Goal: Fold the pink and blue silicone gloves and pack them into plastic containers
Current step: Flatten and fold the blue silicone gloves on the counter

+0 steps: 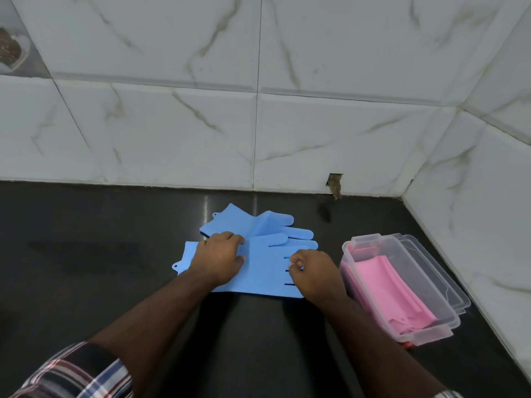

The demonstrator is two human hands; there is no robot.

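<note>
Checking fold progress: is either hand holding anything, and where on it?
The right hand pinches the finger end of the near blue glove. The left hand only presses flat on its palm and cuff area, gripping nothing.

Head-worn view, steeply down, close over countertop [115, 282]

The left hand [219, 258] covers the near blue glove's [264, 268] wrist; the right hand [311, 272] hides its fingertips. That glove overlaps the far blue glove [253, 225]. The clear container's [402, 285] wall blurs the pink gloves [393, 291]; their fold cannot be told
</note>
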